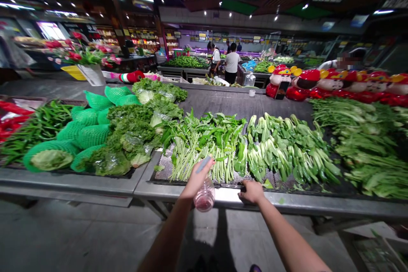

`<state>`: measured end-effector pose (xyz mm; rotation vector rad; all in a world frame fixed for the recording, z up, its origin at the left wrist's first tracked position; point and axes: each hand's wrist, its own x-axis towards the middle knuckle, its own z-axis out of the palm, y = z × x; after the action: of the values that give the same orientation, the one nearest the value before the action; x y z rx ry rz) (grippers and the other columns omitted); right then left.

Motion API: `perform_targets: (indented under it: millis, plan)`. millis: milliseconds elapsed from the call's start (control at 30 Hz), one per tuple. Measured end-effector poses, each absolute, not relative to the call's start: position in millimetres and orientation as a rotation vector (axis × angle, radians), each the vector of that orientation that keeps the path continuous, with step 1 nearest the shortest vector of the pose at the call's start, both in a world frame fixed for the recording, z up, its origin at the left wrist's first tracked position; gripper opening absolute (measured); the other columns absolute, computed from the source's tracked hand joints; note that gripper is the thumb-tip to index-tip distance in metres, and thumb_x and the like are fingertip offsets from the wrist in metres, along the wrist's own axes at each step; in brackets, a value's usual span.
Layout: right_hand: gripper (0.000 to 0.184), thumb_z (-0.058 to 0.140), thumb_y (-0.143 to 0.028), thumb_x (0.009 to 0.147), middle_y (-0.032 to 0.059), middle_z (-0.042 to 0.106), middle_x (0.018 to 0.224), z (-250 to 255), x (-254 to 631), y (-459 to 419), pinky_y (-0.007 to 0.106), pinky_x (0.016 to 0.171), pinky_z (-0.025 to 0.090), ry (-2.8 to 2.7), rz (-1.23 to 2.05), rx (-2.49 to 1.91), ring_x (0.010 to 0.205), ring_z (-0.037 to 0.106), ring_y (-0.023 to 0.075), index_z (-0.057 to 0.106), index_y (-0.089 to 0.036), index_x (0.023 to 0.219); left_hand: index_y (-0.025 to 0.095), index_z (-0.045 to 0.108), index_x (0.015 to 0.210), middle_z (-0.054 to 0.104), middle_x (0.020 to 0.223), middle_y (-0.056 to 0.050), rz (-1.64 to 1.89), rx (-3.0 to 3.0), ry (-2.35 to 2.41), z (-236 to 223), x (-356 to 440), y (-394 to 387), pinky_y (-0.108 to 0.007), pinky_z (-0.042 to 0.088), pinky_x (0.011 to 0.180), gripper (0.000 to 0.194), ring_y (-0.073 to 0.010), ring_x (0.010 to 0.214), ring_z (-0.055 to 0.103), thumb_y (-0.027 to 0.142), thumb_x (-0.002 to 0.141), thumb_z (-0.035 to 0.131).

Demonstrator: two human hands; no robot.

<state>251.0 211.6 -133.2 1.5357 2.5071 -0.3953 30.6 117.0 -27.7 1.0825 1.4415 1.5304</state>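
The left hand grips a clear plastic bottle of pinkish liquid out past the grey metal worktop rim, the right hand curls over that rim before long-stemmed green leafy vegetables, and a slackened grip could drop the bottle to the tiled floor.

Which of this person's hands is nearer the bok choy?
Right hand. It rests on the steel table edge just in front of the bok choy; the left hand, holding a spray bottle, is farther left.
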Motion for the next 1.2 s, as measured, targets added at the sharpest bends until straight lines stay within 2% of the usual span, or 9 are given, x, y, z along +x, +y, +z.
perform_targets:
  millis: [200, 333, 400, 500, 600, 800, 933, 1067, 1200]
  plan:
    - [0.052, 0.059, -0.051, 0.065, 0.0072, 0.067, 0.101, -130.8, 254.1, 214.2, 0.035, 0.083, 0.039, 2.545, -0.456, 1.503, 0.098, 0.059, 0.0264, 0.059, -0.024, 0.11, 0.015, 0.065, 0.092, 0.066, 0.095, -0.01, 1.604, 1.079, 1.441, -17.8, 51.9, 143.4, -0.031, 0.047, 0.081, 0.039, -0.0219, 0.094, 0.06, 0.05, 0.077, 0.057]
    - [0.053, 0.06, -0.051, 0.063, 0.0056, 0.067, 0.101, -128.4, 255.3, 217.7, 0.034, 0.083, 0.039, 2.559, -0.521, 1.491, 0.097, 0.059, 0.0257, 0.06, -0.026, 0.11, 0.015, 0.064, 0.088, 0.065, 0.078, -0.006, 1.559, 1.067, 1.46, -13.5, 59.9, 151.4, -0.026, 0.049, 0.059, 0.04, -0.0188, 0.073, 0.062, 0.053, 0.074, 0.059]
    - [0.053, 0.061, -0.051, 0.063, 0.0049, 0.067, 0.101, -127.5, 255.6, 219.8, 0.034, 0.083, 0.039, 2.561, -0.554, 1.494, 0.097, 0.059, 0.0252, 0.06, -0.027, 0.11, 0.015, 0.063, 0.089, 0.062, 0.069, -0.003, 1.547, 1.051, 1.496, -13.0, 60.8, 153.4, -0.023, 0.045, 0.049, 0.041, -0.0158, 0.062, 0.059, 0.053, 0.073, 0.06]
    - [0.054, 0.062, -0.052, 0.062, 0.0047, 0.067, 0.1, -127.1, 256.4, 222.2, 0.034, 0.081, 0.041, 2.565, -0.606, 1.498, 0.096, 0.06, 0.0251, 0.06, -0.028, 0.11, 0.014, 0.062, 0.081, 0.057, 0.06, 0.0, 1.54, 1.04, 1.545, -11.4, 60.6, 153.3, -0.021, 0.039, 0.042, 0.039, -0.0116, 0.05, 0.053, 0.053, 0.073, 0.06]
    - [0.055, 0.062, -0.052, 0.062, 0.0044, 0.067, 0.103, -128.0, 258.2, 223.7, 0.033, 0.082, 0.042, 2.586, -0.664, 1.48, 0.096, 0.06, 0.0247, 0.06, -0.028, 0.112, 0.015, 0.061, 0.078, 0.058, 0.063, -0.001, 1.537, 1.055, 1.558, -6.5, 62.4, 150.3, -0.021, 0.04, 0.045, 0.039, -0.012, 0.053, 0.054, 0.054, 0.074, 0.058]
    - [0.06, 0.062, -0.049, 0.065, 0.0073, 0.064, 0.11, -129.6, 264.3, 228.1, 0.033, 0.085, 0.043, 2.665, -0.769, 1.398, 0.101, 0.059, 0.0253, 0.056, -0.023, 0.119, 0.016, 0.062, 0.08, 0.063, 0.082, -0.005, 1.568, 1.097, 1.562, 4.9, 70.2, 148.3, -0.025, 0.047, 0.061, 0.042, -0.017, 0.075, 0.06, 0.057, 0.076, 0.054]
    - [0.066, 0.062, -0.037, 0.067, 0.0093, 0.051, 0.128, -124.9, 276.0, 234.2, 0.031, 0.095, 0.036, 2.772, -0.791, 1.318, 0.116, 0.047, 0.0239, 0.046, -0.019, 0.128, 0.016, 0.063, 0.08, 0.063, 0.084, -0.006, 1.547, 1.104, 1.564, 5.2, 73.2, 153.4, -0.027, 0.049, 0.064, 0.043, -0.0186, 0.08, 0.06, 0.058, 0.076, 0.053]
    - [0.067, 0.059, -0.031, 0.071, 0.0102, 0.037, 0.139, -119.6, 298.6, 244.5, 0.034, 0.102, 0.028, 2.838, -0.734, 1.359, 0.127, 0.035, 0.0254, 0.039, -0.019, 0.133, 0.017, 0.062, 0.077, 0.062, 0.08, -0.005, 1.526, 1.108, 1.56, -0.8, 80.1, 161.8, -0.025, 0.048, 0.06, 0.044, -0.0171, 0.075, 0.06, 0.059, 0.076, 0.053]
    - [0.066, 0.056, -0.036, 0.074, 0.0114, 0.035, 0.141, -120.2, 327.0, 256.5, 0.036, 0.103, 0.028, 2.829, -0.676, 1.45, 0.127, 0.034, 0.0257, 0.036, -0.018, 0.134, 0.016, 0.061, 0.076, 0.058, 0.064, -0.001, 1.518, 1.094, 1.586, -9.7, 89.2, 170.5, -0.022, 0.043, 0.048, 0.046, -0.0122, 0.055, 0.055, 0.06, 0.075, 0.052]
